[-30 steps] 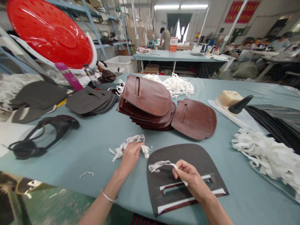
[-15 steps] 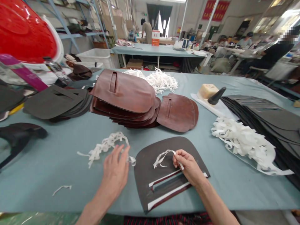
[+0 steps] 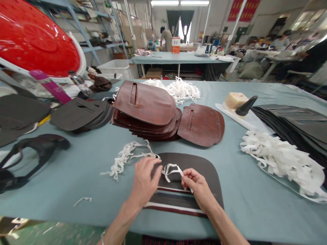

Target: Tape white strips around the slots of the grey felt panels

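A dark grey panel point(image 3: 204, 163) with a long slot edged in white and brown strips lies flat before me. Over its right part, my right hand point(image 3: 195, 185) pinches a thin white strip point(image 3: 171, 170), whose looped end hangs to the left. My left hand point(image 3: 147, 175) hovers at the panel's left side with its fingers apart and nothing visible in them. Just behind it a loose heap of white strips point(image 3: 122, 160) rests on the blue-green table point(image 3: 84, 163). Brown leather panels point(image 3: 145, 102) are stacked beyond, with a smaller pile point(image 3: 200, 124) beside them.
At the right are a white strip bundle point(image 3: 283, 163), stacked black panels point(image 3: 298, 119) and a yellowish block point(image 3: 235, 100) with a black cone-shaped tool point(image 3: 246, 106). Grey panels point(image 3: 76, 114) and a black strap-like item point(image 3: 38, 149) lie left. A person point(image 3: 167, 39) stands far back.
My left hand has moved right, from beside the strip heap to the panel's left edge. The slotted panel now lies straighter. My right hand still pinches the strip. The camera view has shifted.
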`<act>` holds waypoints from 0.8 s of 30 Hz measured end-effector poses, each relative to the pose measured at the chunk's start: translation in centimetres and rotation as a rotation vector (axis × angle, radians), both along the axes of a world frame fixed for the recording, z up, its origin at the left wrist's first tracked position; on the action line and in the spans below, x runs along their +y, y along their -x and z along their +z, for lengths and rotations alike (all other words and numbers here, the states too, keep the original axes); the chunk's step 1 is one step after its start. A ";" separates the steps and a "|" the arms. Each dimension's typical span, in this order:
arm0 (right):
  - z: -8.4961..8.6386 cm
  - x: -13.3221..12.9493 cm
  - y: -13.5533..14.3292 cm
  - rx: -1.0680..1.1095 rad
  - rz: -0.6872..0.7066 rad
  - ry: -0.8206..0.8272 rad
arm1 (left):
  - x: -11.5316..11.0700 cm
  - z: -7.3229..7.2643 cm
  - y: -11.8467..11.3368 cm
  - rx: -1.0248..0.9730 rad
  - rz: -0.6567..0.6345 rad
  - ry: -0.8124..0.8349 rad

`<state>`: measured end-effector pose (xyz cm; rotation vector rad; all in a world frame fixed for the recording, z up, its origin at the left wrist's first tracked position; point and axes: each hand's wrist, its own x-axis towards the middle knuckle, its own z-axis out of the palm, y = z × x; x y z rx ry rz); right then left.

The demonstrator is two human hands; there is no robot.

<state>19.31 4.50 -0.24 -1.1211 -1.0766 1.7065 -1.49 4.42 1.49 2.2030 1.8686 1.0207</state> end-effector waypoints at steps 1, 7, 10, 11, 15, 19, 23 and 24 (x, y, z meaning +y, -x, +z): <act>0.1 -0.1 0.0 -0.002 0.000 -0.008 | -0.5 0.1 -1.1 0.011 -0.065 0.021; 0.9 -0.3 -0.4 -0.079 0.064 -0.071 | -1.1 -0.5 -3.8 0.124 -0.177 -0.063; 1.4 0.0 0.2 -0.107 0.030 -0.092 | -1.0 0.0 -4.1 0.163 -0.218 -0.153; 1.4 0.2 0.5 -0.116 -0.004 -0.079 | -1.1 0.2 -4.2 0.175 -0.233 -0.171; 1.2 1.0 1.3 0.065 -0.296 0.035 | -1.5 0.4 -3.6 0.171 -0.197 -0.237; 1.0 1.3 0.7 0.301 -0.351 0.128 | -1.6 0.1 -0.7 0.145 -0.159 -0.223; 1.0 0.8 0.3 0.135 -0.278 0.156 | -1.0 0.0 2.4 -0.157 -0.088 0.006; 1.0 0.6 0.3 0.047 -0.264 0.145 | -0.7 0.1 3.0 -0.319 -0.032 0.090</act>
